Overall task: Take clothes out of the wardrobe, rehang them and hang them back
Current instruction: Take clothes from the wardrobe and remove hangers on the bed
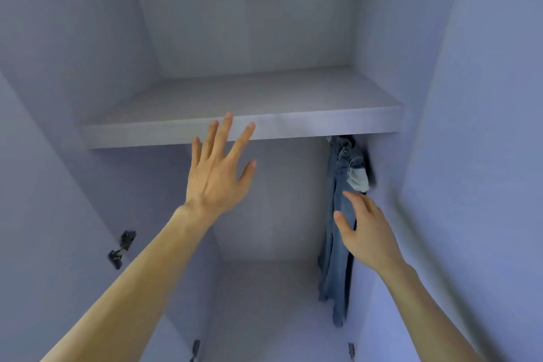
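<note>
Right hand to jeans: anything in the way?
Nothing visible. The open right hand is right at the jeans, which hang under the shelf on the wardrobe's right side. The left hand is raised off to the left, in front of the shelf edge.

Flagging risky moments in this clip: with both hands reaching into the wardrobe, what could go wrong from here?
1. The blue denim jeans hang with their top hidden under the pale wardrobe shelf; the open right hand close to them might tug cloth and drag them off their support.
2. The left hand, fingers spread at the shelf's front edge, could knock against it.
</note>
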A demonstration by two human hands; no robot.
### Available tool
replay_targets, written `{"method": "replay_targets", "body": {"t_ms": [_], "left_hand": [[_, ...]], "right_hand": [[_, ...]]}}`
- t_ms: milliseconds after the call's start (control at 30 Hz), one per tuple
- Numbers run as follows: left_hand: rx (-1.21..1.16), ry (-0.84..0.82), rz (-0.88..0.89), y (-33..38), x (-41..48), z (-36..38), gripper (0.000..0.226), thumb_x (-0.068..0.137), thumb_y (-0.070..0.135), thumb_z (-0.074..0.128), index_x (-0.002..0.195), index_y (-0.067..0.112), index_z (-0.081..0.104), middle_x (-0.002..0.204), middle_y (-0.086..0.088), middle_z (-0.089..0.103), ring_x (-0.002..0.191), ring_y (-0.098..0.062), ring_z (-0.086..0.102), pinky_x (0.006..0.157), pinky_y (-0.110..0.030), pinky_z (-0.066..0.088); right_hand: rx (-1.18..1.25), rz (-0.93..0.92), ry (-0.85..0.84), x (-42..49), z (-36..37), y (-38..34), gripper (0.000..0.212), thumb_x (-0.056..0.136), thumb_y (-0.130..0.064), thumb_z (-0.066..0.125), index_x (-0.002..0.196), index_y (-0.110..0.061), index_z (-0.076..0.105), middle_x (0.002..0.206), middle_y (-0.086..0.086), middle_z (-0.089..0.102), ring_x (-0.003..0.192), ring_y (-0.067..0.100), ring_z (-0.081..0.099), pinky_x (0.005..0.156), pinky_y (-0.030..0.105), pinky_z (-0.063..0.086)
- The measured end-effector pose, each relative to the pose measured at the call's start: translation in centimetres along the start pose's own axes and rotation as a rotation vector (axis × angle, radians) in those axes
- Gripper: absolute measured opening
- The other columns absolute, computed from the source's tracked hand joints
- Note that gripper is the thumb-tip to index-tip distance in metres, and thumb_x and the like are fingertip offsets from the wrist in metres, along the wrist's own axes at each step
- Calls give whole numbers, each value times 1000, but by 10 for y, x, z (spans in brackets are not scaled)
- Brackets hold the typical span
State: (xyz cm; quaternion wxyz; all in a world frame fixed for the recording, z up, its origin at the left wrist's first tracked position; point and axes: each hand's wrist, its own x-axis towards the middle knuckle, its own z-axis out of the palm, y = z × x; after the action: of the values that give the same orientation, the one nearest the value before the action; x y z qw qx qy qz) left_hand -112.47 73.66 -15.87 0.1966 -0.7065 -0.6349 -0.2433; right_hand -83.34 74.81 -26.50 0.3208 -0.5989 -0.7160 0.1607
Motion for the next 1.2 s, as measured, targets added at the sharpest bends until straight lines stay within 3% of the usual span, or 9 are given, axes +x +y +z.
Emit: {"method": "replay_targets", "body": {"t_ms": [100,167,333,433,567,667,900,1067,1200], "left_hand": [[85,25,47,-3,46,19,66,100,47,41,158,37,12,167,-5,6,152,-35,10,118,-60,14],[122,-7,64,-6,63,33,64,101,51,31,159,37,9,167,-4,5,153,-34,9,119,-61,14],[90,5,-16,10,89,74,69,98,60,25,159,36,0,167,-5,-2,153,-35,-4,119,-62,5],[59,54,-14,12,93,86,68,99,60,24,159,36,1,166,-7,0,152,-36,-6,118,-63,5],[47,128,-9,8,97,96,66,100,57,28,159,35,9,165,-10,8,152,-37,-1,118,-65,7],[41,163,-22,12,97,103,66,100,57,31,159,35,12,164,-12,11,152,-38,1,118,-64,5],[117,247,28,0,101,115,69,97,62,38,158,37,15,160,-12,18,150,-39,9,118,-61,1],[148,308,40,-2,105,122,70,96,62,41,158,35,21,159,-12,19,149,-39,11,118,-61,-1],[144,316,36,-4,108,124,70,97,63,38,158,35,19,160,-11,15,150,-38,7,118,-60,-6]], "right_hand": [[110,115,154,54,5,4,56,99,-37,53,150,-22,36,154,1,37,123,28,57,95,40,48],[109,186,214,84,10,5,62,99,-36,54,153,-19,30,156,7,32,121,33,57,87,39,47],[28,389,129,166,9,27,73,101,-40,46,158,-11,12,160,17,25,132,41,45,93,49,46],[-111,422,71,196,15,35,64,102,-41,41,152,-4,26,148,20,43,126,43,51,90,47,47],[-320,383,72,219,26,47,43,103,-38,41,129,-5,50,130,16,60,115,37,60,77,38,42],[-421,358,-25,223,39,60,35,100,-35,48,121,-8,51,118,15,66,109,36,64,72,35,37],[-131,304,124,222,61,71,32,107,-30,36,114,-1,47,103,30,66,95,47,63,65,38,34],[48,234,178,210,63,61,26,106,-26,41,110,-2,49,91,26,66,85,46,61,62,36,33],[146,199,190,199,68,47,26,105,-28,43,113,-4,52,93,21,68,81,41,62,64,32,37]]}}
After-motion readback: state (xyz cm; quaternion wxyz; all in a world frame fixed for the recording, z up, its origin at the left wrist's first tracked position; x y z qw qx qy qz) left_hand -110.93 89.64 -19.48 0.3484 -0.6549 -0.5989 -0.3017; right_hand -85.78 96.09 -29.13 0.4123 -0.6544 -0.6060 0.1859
